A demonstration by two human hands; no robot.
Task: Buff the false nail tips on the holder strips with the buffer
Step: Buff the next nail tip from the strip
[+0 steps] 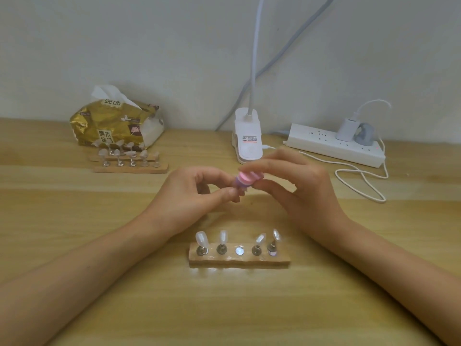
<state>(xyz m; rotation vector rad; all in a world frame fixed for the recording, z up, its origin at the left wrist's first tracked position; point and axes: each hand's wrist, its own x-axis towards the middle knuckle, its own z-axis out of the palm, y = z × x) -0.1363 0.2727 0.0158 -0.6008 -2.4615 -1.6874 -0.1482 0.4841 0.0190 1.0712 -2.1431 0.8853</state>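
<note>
- Our table [74, 221] carries the far holder strips [131, 168] at the left and one near holder strip [239, 260] close to us, between our wrists.
- Our right hand [299, 186] grasps the buffer [245, 179] in its fingertips. Our left hand [189, 196] pinches a small piece [241, 189] under it, too blurred to name.
- The buffer's long axis runs roughly hand to hand, beyond the near strip.
- Four nail tips [202, 238] stand there. The bare middle socket [240, 250] lies straight toward us from the grip, about equally near both hands.
</note>
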